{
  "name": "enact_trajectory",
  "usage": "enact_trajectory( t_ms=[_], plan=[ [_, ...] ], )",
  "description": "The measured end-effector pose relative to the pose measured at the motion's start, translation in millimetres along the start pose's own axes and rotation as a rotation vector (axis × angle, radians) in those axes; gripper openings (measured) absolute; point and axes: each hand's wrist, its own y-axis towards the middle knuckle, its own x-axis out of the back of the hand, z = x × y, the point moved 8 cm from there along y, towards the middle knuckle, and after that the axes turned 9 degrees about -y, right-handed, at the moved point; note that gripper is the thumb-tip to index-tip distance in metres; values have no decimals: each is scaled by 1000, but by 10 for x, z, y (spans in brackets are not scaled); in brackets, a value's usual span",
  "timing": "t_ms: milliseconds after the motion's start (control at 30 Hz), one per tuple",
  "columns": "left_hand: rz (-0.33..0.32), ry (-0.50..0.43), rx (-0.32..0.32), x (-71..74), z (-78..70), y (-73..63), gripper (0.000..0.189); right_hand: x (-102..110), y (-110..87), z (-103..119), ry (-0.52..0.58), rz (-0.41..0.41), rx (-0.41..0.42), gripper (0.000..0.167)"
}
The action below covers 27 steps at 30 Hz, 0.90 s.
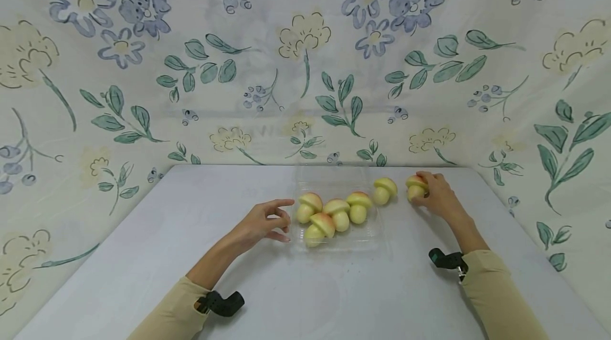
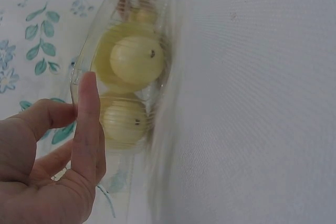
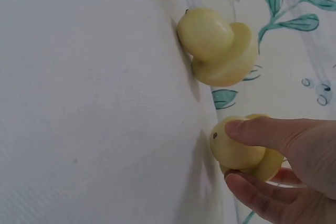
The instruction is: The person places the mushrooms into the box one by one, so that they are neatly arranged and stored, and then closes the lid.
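My right hand (image 1: pixel 440 198) grips a yellow mushroom-shaped piece (image 1: pixel 414 192) with a pinkish cap, at the table's back right. In the right wrist view, the thumb lies on the rounded stem of this held piece (image 3: pixel 239 148), with fingers beneath. Just left of it stands a matching mushroom-shaped piece (image 1: pixel 384 191). Several more mushroom-shaped pieces (image 1: pixel 340 215) sit close together in a clear plastic container (image 1: pixel 343 244). My left hand (image 1: pixel 264 223) is at the container's left side, thumb and fingers spread apart. The left wrist view shows a fingertip at the container's rim (image 2: pixel 76 85).
A white table (image 1: pixel 305 297) carries everything. Floral cloth (image 1: pixel 305 90) hangs behind it and at both sides. Black wrist cameras (image 1: pixel 224 304) are strapped to both forearms over beige sleeves.
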Motion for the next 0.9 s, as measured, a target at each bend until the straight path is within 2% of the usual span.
enact_trajectory(
  t_ms=[167, 567, 900],
  plan=[
    [3, 6, -3, 0, 0, 1, 60, 43, 13, 26, 1, -20, 7, 69],
    [6, 4, -6, 7, 12, 9, 61, 187, 14, 187, -7, -82, 98, 67],
    [8, 2, -6, 9, 15, 23, 62, 283, -2, 393, -4, -74, 123, 68]
  ],
)
